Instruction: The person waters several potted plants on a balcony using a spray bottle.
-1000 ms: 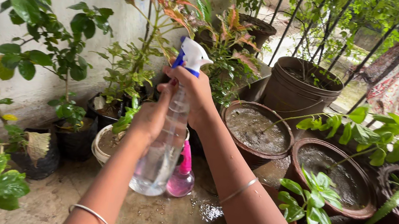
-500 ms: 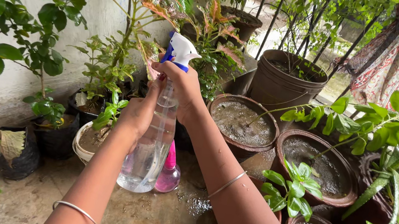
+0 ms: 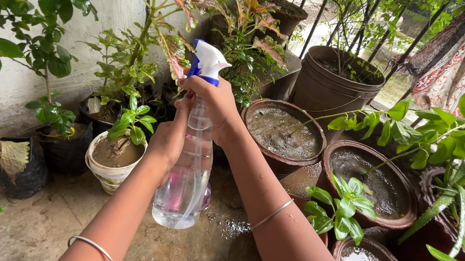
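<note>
Head view: both hands, left hand (image 3: 165, 141) and right hand (image 3: 214, 103), grip a clear spray bottle (image 3: 186, 176) topped white-and-blue.

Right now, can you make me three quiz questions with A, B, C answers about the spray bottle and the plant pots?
1. Where is the white pot?
A. left of the spray bottle
B. on the railing
C. right of the brown pots

2. What colour is the spray head?
A. all red
B. white and blue
C. black

3. How is the clear spray bottle held?
A. lying on the floor
B. upside down
C. upright in both hands

Answers: 1 A, it stands on the floor left of the bottle. 2 B, a white top with a blue trigger part. 3 C, the right hand grips the neck and the left hand steadies the body.
</note>
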